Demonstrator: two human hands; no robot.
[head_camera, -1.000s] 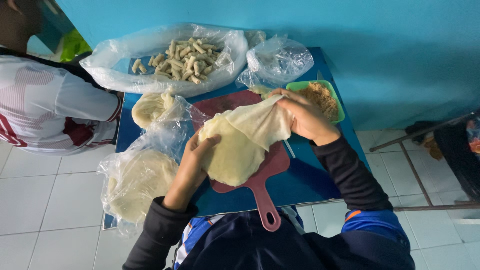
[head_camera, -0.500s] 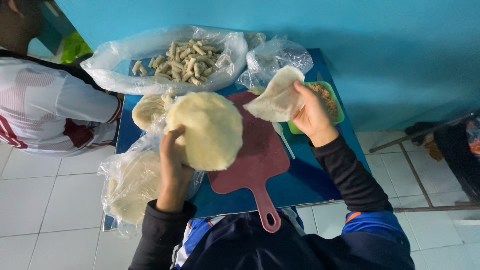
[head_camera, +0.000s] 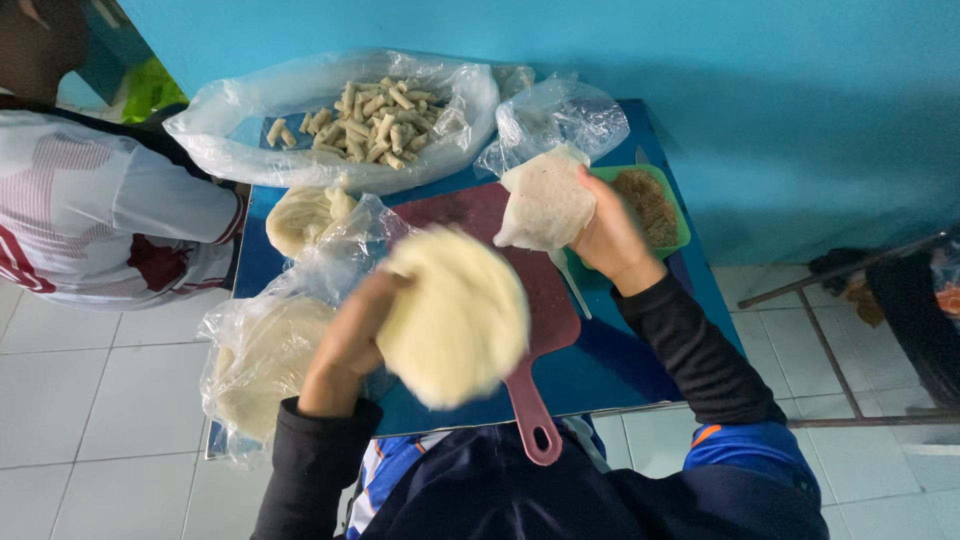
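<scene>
My left hand (head_camera: 345, 345) holds a round stack of pale thin wrappers (head_camera: 458, 315) lifted over the near left part of a dark red cutting board (head_camera: 535, 300). My right hand (head_camera: 610, 235) holds a single thin wrapper (head_camera: 545, 205) folded over, above the far right of the board, beside a green tray of brown filling (head_camera: 655, 205). Both arms wear black sleeves.
The blue table (head_camera: 610, 365) also carries a clear plastic sheet with several small rolled pieces (head_camera: 375, 125), a crumpled bag (head_camera: 560, 115), a bagged wrapper stack (head_camera: 260, 360) and another dough pile (head_camera: 300, 215). A person in a white shirt (head_camera: 90, 215) sits at left. A metal frame (head_camera: 850, 330) stands right.
My hands peeled one wrapper off the stack and drew apart. The left carried the stack down toward the near left; the right lifted the single wrapper toward the green tray.
</scene>
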